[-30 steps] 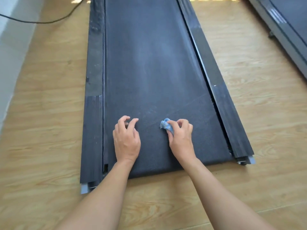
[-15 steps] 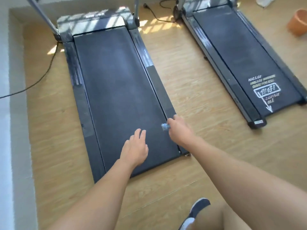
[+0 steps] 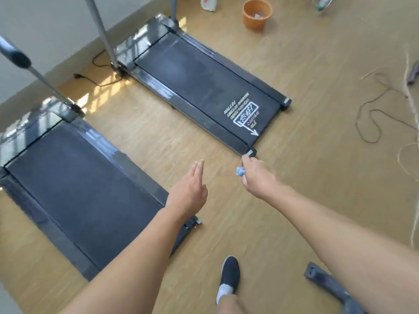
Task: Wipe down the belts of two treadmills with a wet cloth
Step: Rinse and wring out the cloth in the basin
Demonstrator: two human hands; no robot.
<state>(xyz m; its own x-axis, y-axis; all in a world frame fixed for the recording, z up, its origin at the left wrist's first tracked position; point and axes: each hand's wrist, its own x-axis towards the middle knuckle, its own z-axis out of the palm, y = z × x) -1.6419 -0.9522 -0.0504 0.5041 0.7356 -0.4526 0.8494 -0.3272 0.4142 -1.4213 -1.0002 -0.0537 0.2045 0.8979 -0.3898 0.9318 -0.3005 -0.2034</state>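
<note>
Cloth (image 3: 240,172), a small blue wad, is pinched in the right hand's (image 3: 257,179) curled fingers above the floor (image 3: 158,132), between the near treadmill (image 3: 79,196) and the far treadmill (image 3: 204,87), while the left hand (image 3: 190,192) hovers, fingers straight and together.

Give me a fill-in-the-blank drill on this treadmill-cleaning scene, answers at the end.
The right hand pinches a small, crumpled ____ cloth.
The left hand, fingers straight, holds ____.
The bucket is ____ in colour.
Missing words: blue; nothing; orange.
</note>
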